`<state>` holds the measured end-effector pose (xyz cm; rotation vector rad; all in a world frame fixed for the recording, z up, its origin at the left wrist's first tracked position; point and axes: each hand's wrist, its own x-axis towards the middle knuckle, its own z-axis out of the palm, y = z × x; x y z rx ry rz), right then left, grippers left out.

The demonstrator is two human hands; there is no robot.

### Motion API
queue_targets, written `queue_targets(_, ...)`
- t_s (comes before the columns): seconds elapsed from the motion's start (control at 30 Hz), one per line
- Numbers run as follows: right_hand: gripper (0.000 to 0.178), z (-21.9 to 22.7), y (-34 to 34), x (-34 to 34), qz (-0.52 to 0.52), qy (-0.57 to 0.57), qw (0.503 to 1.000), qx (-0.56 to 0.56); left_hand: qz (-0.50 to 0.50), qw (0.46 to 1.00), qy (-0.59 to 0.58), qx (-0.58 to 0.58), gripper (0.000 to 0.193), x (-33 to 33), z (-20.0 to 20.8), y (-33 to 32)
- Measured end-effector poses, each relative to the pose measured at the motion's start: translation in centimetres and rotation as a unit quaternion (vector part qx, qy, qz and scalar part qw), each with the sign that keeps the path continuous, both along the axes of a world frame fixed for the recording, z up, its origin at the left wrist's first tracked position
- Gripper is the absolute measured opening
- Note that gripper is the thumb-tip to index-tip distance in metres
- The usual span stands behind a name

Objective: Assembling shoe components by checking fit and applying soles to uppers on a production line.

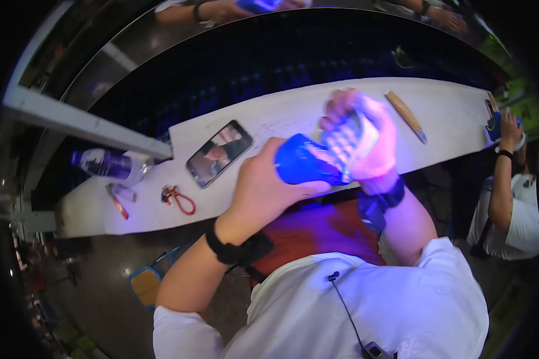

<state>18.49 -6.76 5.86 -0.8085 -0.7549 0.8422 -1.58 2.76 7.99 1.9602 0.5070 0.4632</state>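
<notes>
What looks like a blue shoe (299,160) with a pale, bumpy sole is held up over the white work surface under violet light. My left hand (262,179) is closed around its blue end, with the thumb along the near side. At the pale end, my right hand (374,134) grips it with curled fingers, somewhat smeared by motion. Part of the shoe is hidden behind my hands. Beyond my right hand lies a knife (406,116) with a tan handle. A phone (220,153) with a lit screen rests left of my left hand.
Keys with a red loop (178,200), red-handled snips (119,200) and a purple-labelled bottle (111,164) lie on the left part of the white surface (281,107). A white metal post (90,122) crosses there. At right, another person (509,191) holds a blue piece.
</notes>
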Motion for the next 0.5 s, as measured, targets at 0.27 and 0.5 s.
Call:
queue_targets(0.27, 0.017, 2.2, 2.8, 0.2, 0.083, -0.202, 0.971, -0.095, 0.038, 0.991, 0.124, 0.014, 0.065, 3.1, 1.6, 0.9)
queue_targets(0.5, 0.024, 2.4, -0.3, 3.8, 0.015, -0.241, 0.969, -0.057, -0.045, 0.973, 0.155, 0.168, 0.07, 8.1, 4.3, 0.3)
